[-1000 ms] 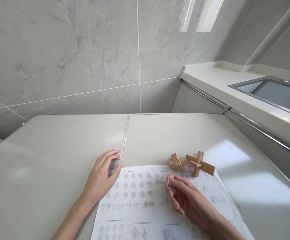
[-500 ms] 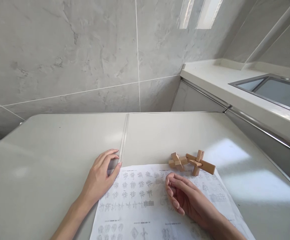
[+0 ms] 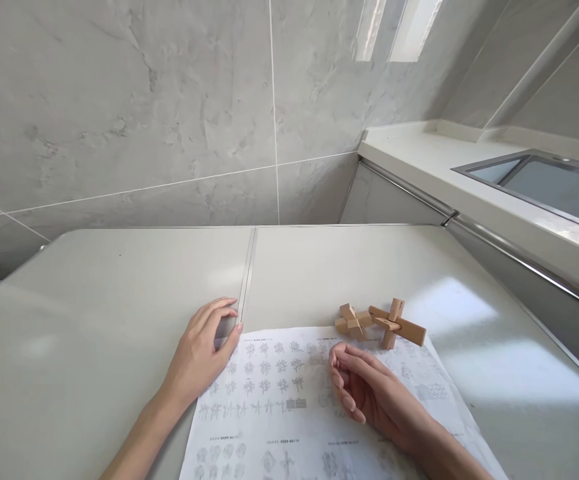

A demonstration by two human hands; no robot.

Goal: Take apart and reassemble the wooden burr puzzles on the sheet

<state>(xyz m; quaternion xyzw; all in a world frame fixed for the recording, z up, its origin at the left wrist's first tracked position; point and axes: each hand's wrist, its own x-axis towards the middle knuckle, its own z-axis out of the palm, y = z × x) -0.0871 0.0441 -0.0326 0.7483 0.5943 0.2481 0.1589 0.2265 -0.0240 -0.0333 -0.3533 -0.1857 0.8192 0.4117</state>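
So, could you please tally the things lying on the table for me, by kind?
Wooden cross puzzles: 2
Printed sheet: 1
Total: 3

The pale grey counter (image 3: pixel 119 320) is stretching out from the tiled wall, with a narrow seam (image 3: pixel 248 273) running down its middle from 12 o'clock toward 6. A printed sheet (image 3: pixel 279 427) of small diagrams is lying flat at 6 o'clock, mostly right of the seam. At the sheet's far edge, toward 2 o'clock, a smaller puzzle (image 3: pixel 350 321) and a larger puzzle (image 3: pixel 394 325), both wooden crosses, are sitting end to end and seemingly touching. A sunlight patch (image 3: pixel 449 307) is falling at 3 o'clock.
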